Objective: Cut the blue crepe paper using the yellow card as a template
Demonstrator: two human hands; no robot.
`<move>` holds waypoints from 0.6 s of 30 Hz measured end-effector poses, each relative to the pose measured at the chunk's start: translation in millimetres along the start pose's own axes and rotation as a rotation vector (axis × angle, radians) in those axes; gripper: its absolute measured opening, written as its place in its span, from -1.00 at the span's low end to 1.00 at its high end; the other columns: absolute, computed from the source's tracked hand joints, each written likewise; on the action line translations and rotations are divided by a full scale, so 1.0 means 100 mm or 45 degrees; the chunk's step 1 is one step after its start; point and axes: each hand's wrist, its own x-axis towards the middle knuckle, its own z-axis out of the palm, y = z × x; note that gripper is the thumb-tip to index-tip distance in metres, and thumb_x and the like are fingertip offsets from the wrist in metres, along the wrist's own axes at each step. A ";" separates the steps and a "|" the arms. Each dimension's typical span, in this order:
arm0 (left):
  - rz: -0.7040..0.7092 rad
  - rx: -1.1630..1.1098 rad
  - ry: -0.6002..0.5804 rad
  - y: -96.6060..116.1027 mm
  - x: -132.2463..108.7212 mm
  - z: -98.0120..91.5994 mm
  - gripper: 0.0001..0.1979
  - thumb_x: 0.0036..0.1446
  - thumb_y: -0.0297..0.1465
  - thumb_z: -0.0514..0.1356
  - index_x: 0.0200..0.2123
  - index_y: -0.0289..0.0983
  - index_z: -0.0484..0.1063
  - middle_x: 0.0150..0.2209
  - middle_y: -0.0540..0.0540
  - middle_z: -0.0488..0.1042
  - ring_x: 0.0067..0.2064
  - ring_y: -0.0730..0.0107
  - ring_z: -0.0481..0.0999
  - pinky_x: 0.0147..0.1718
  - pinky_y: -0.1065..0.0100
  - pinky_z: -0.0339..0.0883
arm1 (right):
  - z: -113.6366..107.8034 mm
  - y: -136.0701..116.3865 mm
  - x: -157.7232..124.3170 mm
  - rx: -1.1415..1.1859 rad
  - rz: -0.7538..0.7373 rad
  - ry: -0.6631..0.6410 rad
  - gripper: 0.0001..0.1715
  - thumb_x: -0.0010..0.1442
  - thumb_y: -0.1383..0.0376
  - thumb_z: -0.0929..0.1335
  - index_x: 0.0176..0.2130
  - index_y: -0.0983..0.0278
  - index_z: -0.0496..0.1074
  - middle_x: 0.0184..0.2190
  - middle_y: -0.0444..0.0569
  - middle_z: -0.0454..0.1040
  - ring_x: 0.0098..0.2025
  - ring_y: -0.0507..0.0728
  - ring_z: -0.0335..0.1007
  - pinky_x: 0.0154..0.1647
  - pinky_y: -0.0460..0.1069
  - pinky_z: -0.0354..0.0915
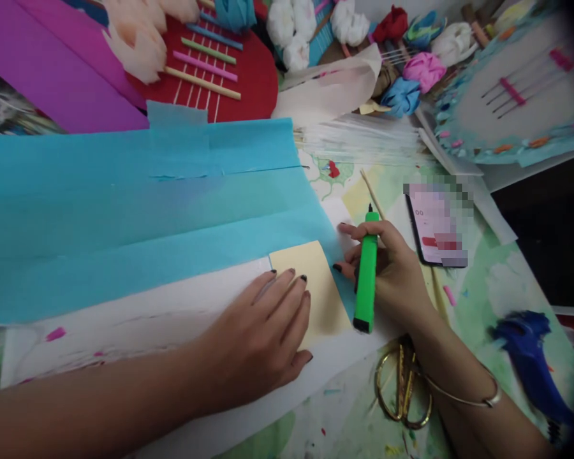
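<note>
My left hand [268, 325] lies flat with its fingers stretched over a pale yellow piece of paper [325, 287]. Beneath that piece are a white sheet [172, 319] and a wide sheet of blue tissue paper [220, 204], which runs off to the left. In my right hand [395, 271] is a green marker [367, 274], uncapped, its black tip pointing away from me. The right fingertips are close to the blue paper's right edge. Just below my right wrist lies a pair of gold-handled scissors [402, 389], partly hidden by the arm.
A phone [435, 226] lies right of my right hand, with a blue glue gun [530, 357] nearer the right edge. Paper flowers [402, 95], a red round piece with coloured sticks [256, 80] and a purple sheet [76, 76] crowd the back. A thin stick [370, 188] lies behind the marker.
</note>
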 end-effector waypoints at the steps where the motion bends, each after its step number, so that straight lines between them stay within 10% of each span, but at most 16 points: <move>1: -0.002 -0.003 0.007 0.00 0.00 0.00 -0.54 0.22 -0.26 0.15 -0.01 -0.57 0.44 0.04 -0.45 0.47 0.12 -0.21 0.42 0.05 -0.07 0.33 | 0.00 0.00 0.00 0.014 0.012 -0.001 -0.50 0.00 0.31 0.50 -0.07 0.12 0.32 -0.08 -0.08 0.50 -0.42 0.03 0.47 -0.36 -0.02 0.46; 14: 0.042 0.064 -0.024 0.01 -0.03 -0.02 -0.45 0.25 -0.10 0.15 0.00 -0.52 0.45 0.00 -0.34 0.51 0.04 -0.06 0.44 0.05 -0.03 0.26 | 0.02 -0.07 0.00 0.060 0.035 0.008 -0.52 0.00 0.33 0.51 -0.11 0.14 0.32 0.03 0.01 0.50 -0.40 0.00 0.47 -0.38 -0.06 0.46; 18: 0.045 0.084 -0.041 0.03 -0.02 -0.04 -0.48 0.27 -0.12 0.13 0.00 -0.51 0.45 -0.01 -0.34 0.51 0.03 -0.05 0.44 0.04 -0.04 0.25 | 0.02 -0.09 -0.01 0.030 -0.054 0.086 -0.56 0.05 0.38 0.48 -0.10 0.13 0.32 -0.15 -0.05 0.53 -0.12 0.16 0.53 -0.11 0.07 0.49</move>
